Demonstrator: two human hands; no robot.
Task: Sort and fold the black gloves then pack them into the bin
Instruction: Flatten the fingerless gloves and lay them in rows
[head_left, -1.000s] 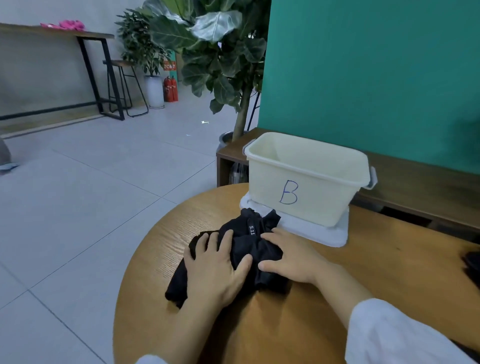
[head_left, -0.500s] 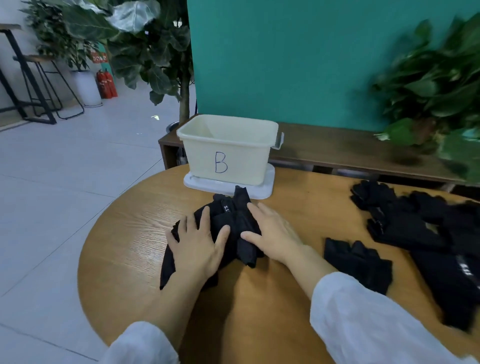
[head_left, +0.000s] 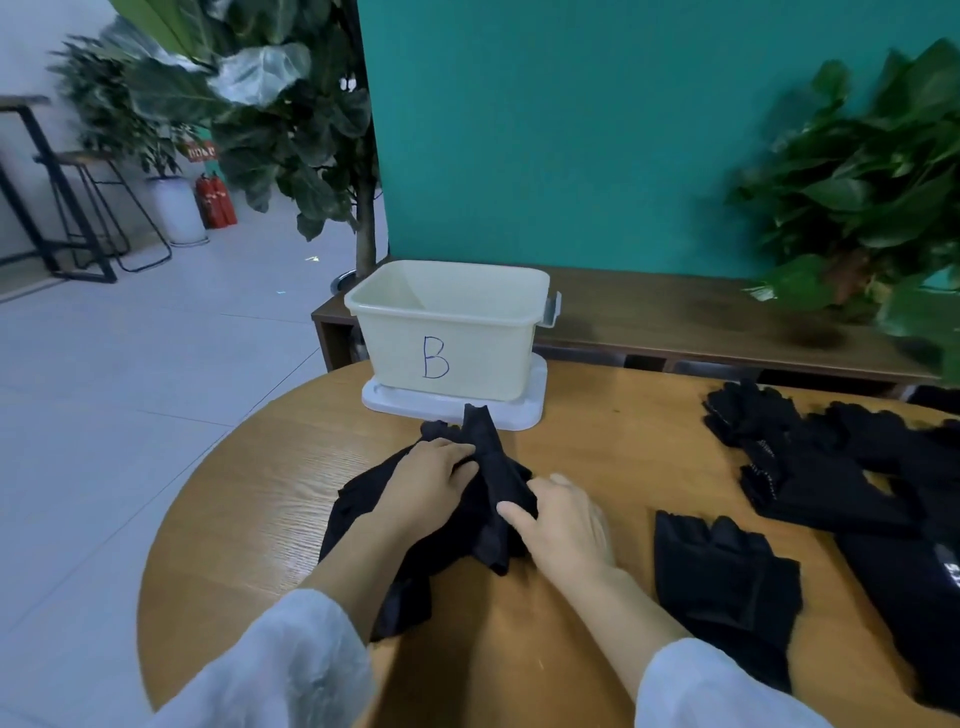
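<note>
A bundle of black gloves (head_left: 498, 483) lies on the round wooden table (head_left: 270, 493), just in front of the cream bin (head_left: 483, 358) marked "B". My left hand (head_left: 431, 483) grips the bundle's left side, fingers curled at a raised fold. My right hand (head_left: 563, 519) pinches the bundle's right edge between thumb and fingers. The fabric stands up in a ridge between the two hands. The bin looks empty, though its floor is partly hidden.
The bin stands on a white lid (head_left: 527, 413). A flat black glove (head_left: 727, 577) lies right of my right hand, and a loose pile of black gloves (head_left: 841, 467) covers the table's right side. A wooden bench (head_left: 675, 317) and potted plants (head_left: 872, 197) stand behind.
Both hands lay flat on the bundle before; now their fingers are closed on it and the fabric is pulled up into a ridge. My view has swung right, showing more gloves.
</note>
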